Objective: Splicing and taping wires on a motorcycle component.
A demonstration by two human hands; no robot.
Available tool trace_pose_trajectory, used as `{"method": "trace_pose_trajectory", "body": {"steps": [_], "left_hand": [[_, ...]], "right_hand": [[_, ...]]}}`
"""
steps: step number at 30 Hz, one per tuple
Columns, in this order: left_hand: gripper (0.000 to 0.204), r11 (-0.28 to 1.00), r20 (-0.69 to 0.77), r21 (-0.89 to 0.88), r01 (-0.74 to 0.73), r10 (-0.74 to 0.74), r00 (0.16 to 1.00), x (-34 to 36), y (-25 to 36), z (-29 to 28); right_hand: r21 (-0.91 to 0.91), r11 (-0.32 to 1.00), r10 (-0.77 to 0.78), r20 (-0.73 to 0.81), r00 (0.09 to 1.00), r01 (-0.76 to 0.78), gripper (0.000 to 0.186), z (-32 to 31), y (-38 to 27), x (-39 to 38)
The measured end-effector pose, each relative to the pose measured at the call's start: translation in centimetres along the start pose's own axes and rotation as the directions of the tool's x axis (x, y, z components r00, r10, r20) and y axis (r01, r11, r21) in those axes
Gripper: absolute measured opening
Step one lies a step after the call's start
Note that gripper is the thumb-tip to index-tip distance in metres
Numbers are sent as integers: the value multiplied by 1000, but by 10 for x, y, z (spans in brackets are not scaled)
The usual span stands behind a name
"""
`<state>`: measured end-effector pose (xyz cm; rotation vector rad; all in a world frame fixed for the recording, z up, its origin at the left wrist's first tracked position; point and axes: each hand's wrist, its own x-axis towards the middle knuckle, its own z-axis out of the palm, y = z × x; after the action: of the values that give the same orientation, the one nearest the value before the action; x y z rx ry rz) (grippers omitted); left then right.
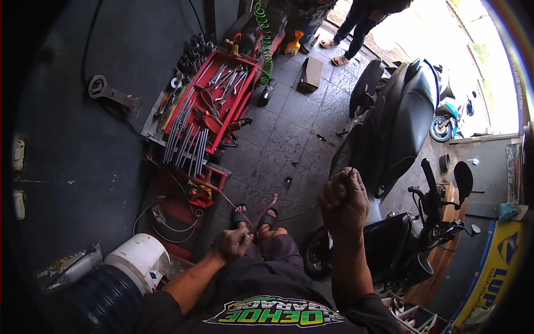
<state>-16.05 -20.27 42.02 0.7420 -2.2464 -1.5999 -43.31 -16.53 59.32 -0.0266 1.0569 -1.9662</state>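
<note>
Just in front of my body, my left hand (233,244) is closed, knuckles up, beside a pinkish strip (267,209) whose lengths meet near its fingers. What sits in that fist is too small to make out. My right hand (346,201) is raised higher, its fingers bent and pinched together; their contents are hidden. A thin dark wire (300,214) crosses the gap between the two hands, but whether either one grips it I cannot tell. Beyond and right of my right hand stands a dark scooter (400,111).
At left, a red tool cart (253,78) holds spanners and long rods. A white bucket (136,253) is by my left elbow. Further off are a cardboard box (310,74), an orange spray bottle (293,43) and a standing person (356,25). Handlebars (428,195) rise at right.
</note>
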Motion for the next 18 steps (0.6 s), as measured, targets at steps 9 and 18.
{"method": "trace_pose_trajectory", "body": {"steps": [9,18], "left_hand": [[70,931,135,348,109,-165,977,-25,6,-43],[57,944,-136,-329,17,-65,989,31,101,-31]], "right_hand": [[-64,959,281,94,955,-276,19,43,45,-29],[-299,931,292,273,917,-208,15,40,88,-43]]}}
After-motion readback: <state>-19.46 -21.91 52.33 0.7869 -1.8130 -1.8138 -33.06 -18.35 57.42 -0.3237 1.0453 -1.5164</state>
